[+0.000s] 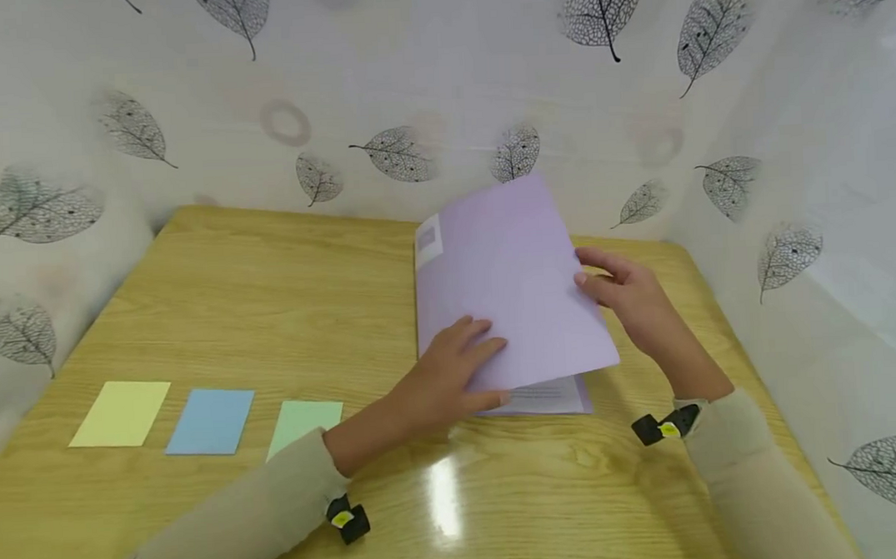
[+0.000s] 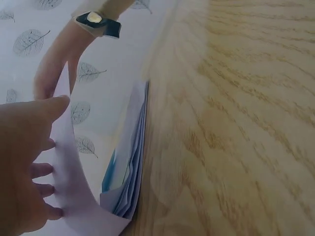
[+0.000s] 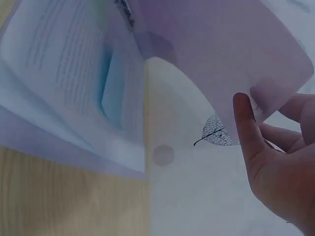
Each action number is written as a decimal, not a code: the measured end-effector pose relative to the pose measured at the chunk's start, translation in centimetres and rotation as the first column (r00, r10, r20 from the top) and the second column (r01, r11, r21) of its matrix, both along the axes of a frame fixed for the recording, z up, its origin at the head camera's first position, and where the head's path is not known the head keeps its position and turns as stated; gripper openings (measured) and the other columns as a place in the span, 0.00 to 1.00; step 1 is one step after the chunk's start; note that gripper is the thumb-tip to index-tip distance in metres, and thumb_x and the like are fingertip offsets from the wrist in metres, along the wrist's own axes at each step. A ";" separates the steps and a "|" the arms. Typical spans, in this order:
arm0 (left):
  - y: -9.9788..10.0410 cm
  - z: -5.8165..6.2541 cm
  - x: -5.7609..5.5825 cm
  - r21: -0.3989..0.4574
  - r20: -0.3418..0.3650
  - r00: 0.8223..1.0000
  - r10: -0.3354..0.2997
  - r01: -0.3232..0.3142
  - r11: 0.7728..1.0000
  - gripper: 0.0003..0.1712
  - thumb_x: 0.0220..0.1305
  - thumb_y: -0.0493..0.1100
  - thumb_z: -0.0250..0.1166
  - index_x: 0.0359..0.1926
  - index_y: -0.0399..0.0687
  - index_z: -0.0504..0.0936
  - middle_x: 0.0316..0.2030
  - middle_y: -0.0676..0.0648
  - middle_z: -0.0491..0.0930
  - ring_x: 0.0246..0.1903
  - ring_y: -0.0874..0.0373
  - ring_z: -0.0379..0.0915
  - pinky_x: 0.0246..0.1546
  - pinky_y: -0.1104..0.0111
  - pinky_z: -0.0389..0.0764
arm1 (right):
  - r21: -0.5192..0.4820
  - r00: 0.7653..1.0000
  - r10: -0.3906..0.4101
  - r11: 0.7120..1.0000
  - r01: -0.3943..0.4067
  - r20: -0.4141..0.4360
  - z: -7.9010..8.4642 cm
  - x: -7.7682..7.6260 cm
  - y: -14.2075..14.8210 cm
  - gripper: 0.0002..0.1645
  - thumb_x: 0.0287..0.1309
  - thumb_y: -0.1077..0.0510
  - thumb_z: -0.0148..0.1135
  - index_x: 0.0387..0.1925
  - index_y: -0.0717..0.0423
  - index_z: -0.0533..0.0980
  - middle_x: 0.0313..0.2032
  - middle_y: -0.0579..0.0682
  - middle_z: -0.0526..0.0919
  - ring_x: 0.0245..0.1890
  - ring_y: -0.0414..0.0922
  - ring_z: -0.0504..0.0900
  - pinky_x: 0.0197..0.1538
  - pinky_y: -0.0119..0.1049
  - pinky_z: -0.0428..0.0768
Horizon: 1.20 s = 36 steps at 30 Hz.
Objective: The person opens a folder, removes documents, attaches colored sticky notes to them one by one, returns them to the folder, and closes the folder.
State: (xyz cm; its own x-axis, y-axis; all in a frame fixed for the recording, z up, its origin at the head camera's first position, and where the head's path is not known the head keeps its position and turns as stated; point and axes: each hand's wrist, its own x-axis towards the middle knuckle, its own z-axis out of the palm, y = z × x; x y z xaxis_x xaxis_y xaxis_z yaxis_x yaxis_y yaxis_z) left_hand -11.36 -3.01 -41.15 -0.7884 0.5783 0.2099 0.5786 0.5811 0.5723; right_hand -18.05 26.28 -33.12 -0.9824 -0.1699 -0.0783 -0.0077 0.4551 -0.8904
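Note:
A light purple folder (image 1: 503,269) lies at the middle right of the table with its cover raised. My right hand (image 1: 629,297) pinches the cover's right edge between thumb and fingers; in the right wrist view the thumb (image 3: 244,115) is on the inner face. Fingers spread, my left hand (image 1: 448,371) touches the outside of the cover near its lower left, its thumb by the bottom edge. Printed sheets (image 3: 54,64) show inside the folder, with a blue paper piece (image 3: 113,88) on them and a metal clip (image 3: 125,14) at the spine.
Left of the folder, a yellow square note (image 1: 121,414), a blue square note (image 1: 210,421) and a green square note (image 1: 307,419) lie in a row on the wooden table (image 1: 284,303). My left sleeve partly covers the green one. Leaf-patterned sheeting (image 1: 409,81) hangs around the table.

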 end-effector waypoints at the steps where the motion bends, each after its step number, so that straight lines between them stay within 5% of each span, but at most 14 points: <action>1: -0.1 -0.1 -0.2 0.002 -0.005 1.000 0.004 -0.004 1.000 0.37 0.69 0.60 0.64 0.72 0.50 0.69 0.74 0.42 0.59 0.76 0.41 0.51 0.74 0.47 0.59 | 0.036 1.000 -0.001 0.999 0.000 0.019 -0.4 0.0 0.3 0.38 0.69 0.45 0.62 0.75 0.49 0.63 0.66 0.60 0.74 0.51 0.36 0.81 0.49 0.25 0.81; 5: -1.1 -0.4 -1.8 -0.001 -0.027 0.996 0.085 -0.085 0.996 0.29 0.73 0.53 0.61 0.69 0.44 0.73 0.71 0.39 0.65 0.72 0.43 0.60 0.72 0.53 0.64 | 0.158 0.998 -0.005 0.987 -0.004 0.059 -2.4 -0.2 1.2 0.38 0.69 0.50 0.63 0.76 0.49 0.63 0.58 0.65 0.79 0.50 0.44 0.82 0.49 0.31 0.82; 9: -2.2 -0.6 -3.5 -0.050 0.031 0.990 0.139 -0.138 0.989 0.32 0.73 0.52 0.61 0.71 0.43 0.70 0.73 0.40 0.62 0.74 0.45 0.56 0.74 0.55 0.61 | 0.275 0.998 0.018 0.961 -0.032 0.052 -4.3 -0.1 1.5 0.36 0.71 0.54 0.61 0.75 0.54 0.62 0.60 0.66 0.77 0.54 0.54 0.80 0.53 0.43 0.82; 14: -2.5 -1.1 -4.5 -0.097 0.125 0.986 0.107 -0.095 0.991 0.36 0.73 0.55 0.60 0.74 0.42 0.65 0.76 0.41 0.56 0.77 0.45 0.49 0.76 0.55 0.56 | 0.480 0.991 0.118 0.867 -0.132 0.058 -6.1 -0.1 1.3 0.36 0.71 0.54 0.59 0.74 0.63 0.62 0.64 0.67 0.73 0.51 0.57 0.79 0.49 0.46 0.81; 17: -2.5 -1.5 -4.7 -0.127 0.112 0.989 0.097 -0.083 0.988 0.36 0.73 0.55 0.61 0.74 0.42 0.65 0.76 0.41 0.57 0.77 0.45 0.49 0.76 0.55 0.56 | 0.573 0.978 0.204 0.796 -0.196 0.051 -7.0 -0.2 0.8 0.39 0.71 0.51 0.59 0.74 0.66 0.60 0.68 0.70 0.67 0.60 0.62 0.75 0.58 0.55 0.78; 24: -2.4 -1.9 -4.5 -0.182 0.087 0.994 0.073 -0.056 0.982 0.36 0.72 0.53 0.63 0.72 0.39 0.68 0.75 0.37 0.58 0.76 0.43 0.50 0.76 0.55 0.55 | 0.601 0.936 0.353 0.749 -0.279 -0.005 -8.9 0.0 -0.7 0.46 0.68 0.45 0.63 0.75 0.67 0.57 0.75 0.73 0.49 0.75 0.71 0.50 0.74 0.64 0.53; 30: -3.3 -2.1 -4.7 -0.212 0.051 0.997 0.052 -0.040 0.977 0.35 0.70 0.51 0.64 0.70 0.35 0.70 0.73 0.34 0.61 0.75 0.41 0.52 0.76 0.54 0.56 | 0.658 0.922 0.388 0.692 -0.295 0.006 -9.2 0.4 -2.4 0.45 0.68 0.45 0.62 0.75 0.66 0.58 0.75 0.72 0.50 0.75 0.70 0.49 0.76 0.63 0.51; 36: -5.2 -1.8 -4.5 -0.247 0.109 0.989 0.098 -0.069 0.967 0.35 0.70 0.51 0.65 0.71 0.37 0.69 0.75 0.36 0.60 0.76 0.42 0.50 0.76 0.53 0.55 | 0.687 0.921 0.387 0.660 -0.305 0.038 -9.3 0.5 -4.6 0.45 0.69 0.42 0.60 0.76 0.62 0.58 0.77 0.69 0.50 0.77 0.68 0.48 0.76 0.62 0.51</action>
State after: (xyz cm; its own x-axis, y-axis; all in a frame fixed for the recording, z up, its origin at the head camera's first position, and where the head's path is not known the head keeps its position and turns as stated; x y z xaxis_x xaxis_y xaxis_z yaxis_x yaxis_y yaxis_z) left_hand -15.88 -8.24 -42.97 -0.8467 0.5314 -0.0264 0.4584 0.7539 0.4707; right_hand -17.55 21.70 -42.41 -0.8721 -0.4414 -0.2111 -0.3600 0.8710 -0.3343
